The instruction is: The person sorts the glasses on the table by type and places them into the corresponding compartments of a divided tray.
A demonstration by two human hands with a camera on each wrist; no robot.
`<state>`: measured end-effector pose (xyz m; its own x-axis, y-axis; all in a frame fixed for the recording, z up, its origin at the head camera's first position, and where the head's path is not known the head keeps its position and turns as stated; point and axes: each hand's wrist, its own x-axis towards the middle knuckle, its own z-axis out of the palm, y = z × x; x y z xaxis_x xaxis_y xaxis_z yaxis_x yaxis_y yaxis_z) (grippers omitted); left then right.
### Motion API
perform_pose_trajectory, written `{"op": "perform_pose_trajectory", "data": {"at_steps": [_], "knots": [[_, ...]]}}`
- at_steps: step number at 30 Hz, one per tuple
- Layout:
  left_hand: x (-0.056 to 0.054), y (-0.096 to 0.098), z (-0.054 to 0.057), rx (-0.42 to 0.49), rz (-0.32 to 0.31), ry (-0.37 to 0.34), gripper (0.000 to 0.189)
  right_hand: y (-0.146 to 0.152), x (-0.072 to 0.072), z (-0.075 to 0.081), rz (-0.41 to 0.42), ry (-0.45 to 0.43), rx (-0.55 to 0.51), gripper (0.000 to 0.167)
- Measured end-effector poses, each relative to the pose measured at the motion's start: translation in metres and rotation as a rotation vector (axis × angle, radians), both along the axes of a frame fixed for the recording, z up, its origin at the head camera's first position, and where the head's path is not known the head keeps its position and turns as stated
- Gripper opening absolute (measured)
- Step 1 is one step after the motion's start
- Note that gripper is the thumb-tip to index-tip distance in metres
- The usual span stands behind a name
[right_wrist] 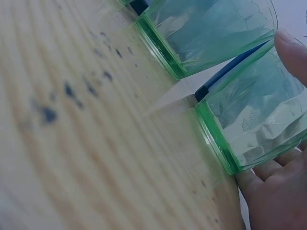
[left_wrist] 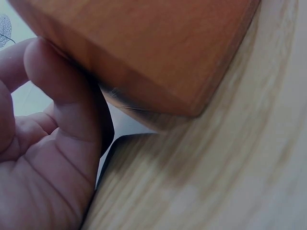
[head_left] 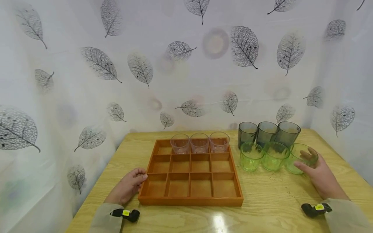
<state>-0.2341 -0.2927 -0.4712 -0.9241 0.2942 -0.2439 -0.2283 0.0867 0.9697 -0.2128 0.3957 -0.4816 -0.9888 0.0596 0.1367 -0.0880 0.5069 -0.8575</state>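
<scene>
My left hand (head_left: 130,186) holds the left side of a brown wooden tray (head_left: 190,202) divided into compartments, thumb at its rim. In the left wrist view, curled fingers (left_wrist: 62,72) meet the tray's side wall (left_wrist: 139,72). Three clear cups (head_left: 199,144) stand in the tray's back row, toward the right. My right hand (head_left: 323,176) grips the rightmost green cup (head_left: 295,165), thumb on the near side and fingers behind. Two more green cups, one in the middle (head_left: 274,161) and one at the left (head_left: 250,161), stand beside it in a row.
Three dark grey glasses (head_left: 266,132) stand right behind the green cups. The light wooden table (head_left: 271,207) has small dark marks in front of the cups. A white curtain (head_left: 186,81) with leaf prints hangs along the back and sides.
</scene>
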Motion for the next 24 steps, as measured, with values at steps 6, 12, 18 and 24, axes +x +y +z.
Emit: {"op": "perform_pose_trajectory", "data": {"at_steps": [6,12,18,24], "knots": [[0.0003,0.0011,0.0007,-0.002,0.009,0.006,0.018,0.0004,-0.0009,0.0006,0.003,0.013,0.027,0.086],[0.0002,0.0004,0.0001,-0.004,0.000,0.009,0.018,0.0015,-0.0008,-0.0017,-0.005,0.038,0.054,0.084],[0.0004,0.0001,0.0000,-0.002,-0.006,0.008,0.018,0.0017,-0.0007,0.0003,-0.019,0.029,0.087,0.085],[0.0000,0.0006,0.0012,-0.005,-0.003,-0.001,0.019,0.0011,0.0010,0.0015,-0.046,0.025,0.118,0.086]]}}
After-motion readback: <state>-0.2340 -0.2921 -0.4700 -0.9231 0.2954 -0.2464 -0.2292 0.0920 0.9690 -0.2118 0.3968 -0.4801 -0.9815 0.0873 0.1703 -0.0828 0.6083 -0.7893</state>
